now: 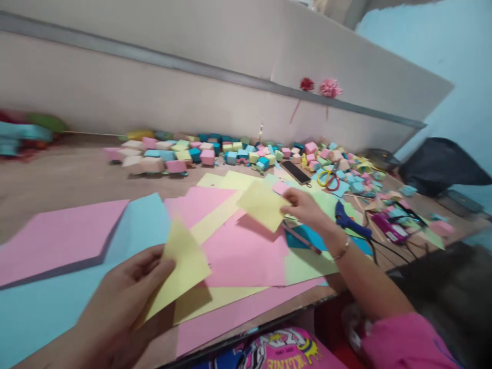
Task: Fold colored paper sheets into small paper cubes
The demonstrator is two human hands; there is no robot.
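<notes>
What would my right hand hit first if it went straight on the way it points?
Probably the yellow sheets lying beyond the yellow square that the right hand holds; depth is unclear.

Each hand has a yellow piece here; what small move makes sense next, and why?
Probably bring the right hand back toward the body with its yellow square, to meet the yellow piece pinched in the left hand. The two pieces are held apart above the pink sheets, and the right arm is stretched out.
</notes>
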